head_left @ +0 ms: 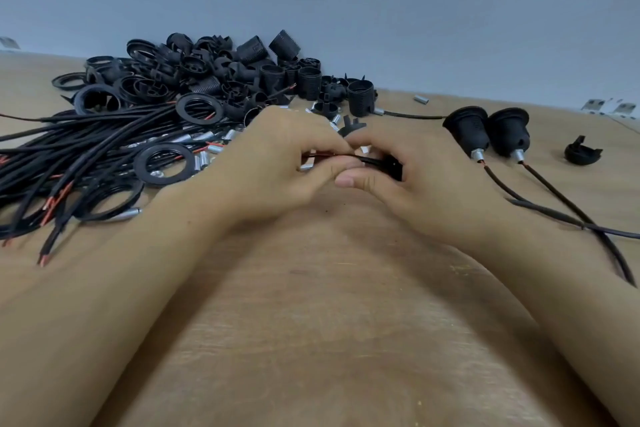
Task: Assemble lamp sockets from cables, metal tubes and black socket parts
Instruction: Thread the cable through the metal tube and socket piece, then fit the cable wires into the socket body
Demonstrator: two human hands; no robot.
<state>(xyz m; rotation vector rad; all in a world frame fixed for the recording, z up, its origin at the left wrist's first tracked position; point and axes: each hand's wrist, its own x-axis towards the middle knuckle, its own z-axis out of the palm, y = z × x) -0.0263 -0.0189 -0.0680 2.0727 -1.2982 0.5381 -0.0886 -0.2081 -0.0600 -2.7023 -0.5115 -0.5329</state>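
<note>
— Head view showed us mid-step: our left hand (277, 163) pinched a black cable (349, 157) between thumb and fingers, and our right hand (398, 177) curled round a small black socket part (394, 166), both meeting just above the wooden table (329, 305).

— Were we threading it?

— We judged so; the cable end ran straight toward the part, though our fingers hid the opening itself. To do it well, we needed a grip close to the cable tip so it would not buckle, and the part held steady and square to the cable.

— And the supplies?

— The cable bundle (86, 156) lay to our left, with the heap of black socket parts (225, 73) behind it and metal tubes (204, 159) scattered between. Two finished sockets (488, 132) stood to our right, their leads trailing toward us.

— Any risk?

— We thought the red inner wire might fray or catch at the hole, so a slow, slightly twisting feed seemed wise.
</note>
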